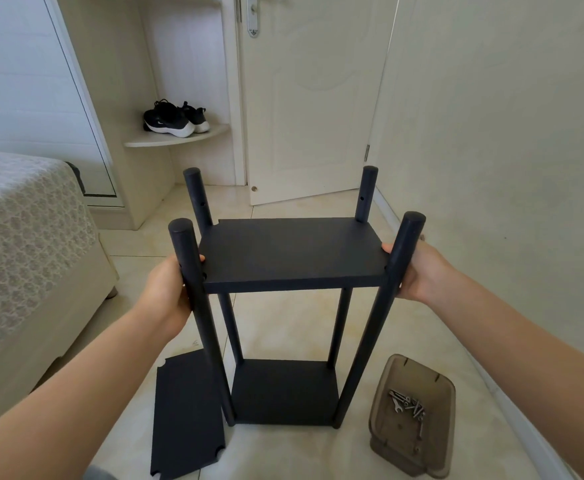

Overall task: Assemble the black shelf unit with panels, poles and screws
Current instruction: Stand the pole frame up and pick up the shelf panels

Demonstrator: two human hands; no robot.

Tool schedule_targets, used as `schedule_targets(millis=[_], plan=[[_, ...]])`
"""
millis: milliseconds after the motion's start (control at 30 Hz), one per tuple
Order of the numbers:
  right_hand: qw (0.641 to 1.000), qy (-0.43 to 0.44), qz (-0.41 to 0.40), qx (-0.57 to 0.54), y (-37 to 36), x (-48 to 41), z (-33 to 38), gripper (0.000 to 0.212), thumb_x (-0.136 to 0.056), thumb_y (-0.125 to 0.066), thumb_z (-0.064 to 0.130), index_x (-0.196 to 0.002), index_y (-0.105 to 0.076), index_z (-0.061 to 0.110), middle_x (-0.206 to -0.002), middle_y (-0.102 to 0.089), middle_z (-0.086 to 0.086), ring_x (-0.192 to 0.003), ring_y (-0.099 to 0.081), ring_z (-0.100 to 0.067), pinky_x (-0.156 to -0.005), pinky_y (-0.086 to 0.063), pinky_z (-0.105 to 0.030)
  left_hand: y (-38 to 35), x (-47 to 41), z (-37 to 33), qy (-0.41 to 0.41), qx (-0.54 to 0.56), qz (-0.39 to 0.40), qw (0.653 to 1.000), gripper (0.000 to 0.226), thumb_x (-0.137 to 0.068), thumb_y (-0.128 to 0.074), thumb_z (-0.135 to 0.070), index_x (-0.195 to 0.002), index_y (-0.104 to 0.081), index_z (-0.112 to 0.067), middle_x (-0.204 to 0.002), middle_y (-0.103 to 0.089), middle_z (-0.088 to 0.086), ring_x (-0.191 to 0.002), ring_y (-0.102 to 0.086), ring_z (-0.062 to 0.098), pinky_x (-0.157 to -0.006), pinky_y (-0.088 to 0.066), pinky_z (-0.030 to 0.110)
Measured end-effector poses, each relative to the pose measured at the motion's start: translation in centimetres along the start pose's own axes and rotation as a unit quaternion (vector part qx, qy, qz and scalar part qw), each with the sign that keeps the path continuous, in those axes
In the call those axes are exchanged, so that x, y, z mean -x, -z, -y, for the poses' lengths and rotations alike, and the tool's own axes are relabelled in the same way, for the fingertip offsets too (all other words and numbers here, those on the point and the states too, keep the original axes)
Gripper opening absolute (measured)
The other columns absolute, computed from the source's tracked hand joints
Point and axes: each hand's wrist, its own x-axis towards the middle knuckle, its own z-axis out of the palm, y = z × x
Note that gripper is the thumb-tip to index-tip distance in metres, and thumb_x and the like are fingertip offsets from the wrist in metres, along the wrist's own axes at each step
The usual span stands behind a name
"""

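Both hands hold the upper panel between four poles.
Left hand (167,289) and right hand (418,271) each grip a short end of the upper panel (290,251), whose long axis runs left-right between them. Four upright poles (193,299); three panels, counting the bottom panel (283,393) and the loose panel (186,417) near left. Screws (408,407) lie in one tray (377,403), near right.

I count four poles (193,289), two near and two far. Three panels: upper panel (290,251), lower panel (283,393), and a loose panel (186,417) near left. One tray (384,382) near right holds perhaps ten screws (411,407), too jumbled to count. Two shoes (169,119) far left.
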Motion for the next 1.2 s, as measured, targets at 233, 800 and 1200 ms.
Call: schedule_targets(millis=[233,800,1200], plan=[[1.0,-0.017,-0.005,-0.026,0.0,-1.0,-1.7,0.037,-0.102,-0.038,0.038,-0.12,-0.062,0.016,-0.118,-0.065,-0.009,-0.108,-0.061,-0.031,-0.082,-0.049,-0.042,0.1,-0.6,0.9,0.024,-0.006,-0.02,0.999,0.033,-0.102,-0.039,-0.018,-0.122,-0.065,-0.012,-0.114,-0.061,0.01,-0.099,-0.053,0.026,-0.088,-0.04,0.036],[0.999,-0.014,-0.031,0.013,0.8,-2.3,-3.9,0.018,-0.1,-0.048,0.023,-0.105,-0.063,0.015,-0.096,-0.066,-0.007,-0.087,-0.063,-0.026,-0.061,-0.048,-0.037,0.7,-1.2,2.4,0.052,-0.038,0.003,0.998,0.031,-0.103,-0.042,-0.021,-0.124,-0.063,-0.012,-0.115,-0.059,0.012,-0.101,-0.054,0.028,-0.096,-0.045,0.042],[0.999,-0.027,-0.029,0.023,1.2,-3.2,-5.2,0.018,-0.101,-0.048,0.023,-0.098,-0.064,0.015,-0.091,-0.066,-0.007,-0.082,-0.063,-0.025,-0.059,-0.047,-0.035,1.5,-1.4,3.5,0.052,-0.09,0.033,0.994,0.023,-0.102,-0.043,-0.014,-0.113,-0.063,-0.015,-0.103,-0.06,0.01,-0.086,-0.056,0.024,-0.08,-0.048,0.037]])
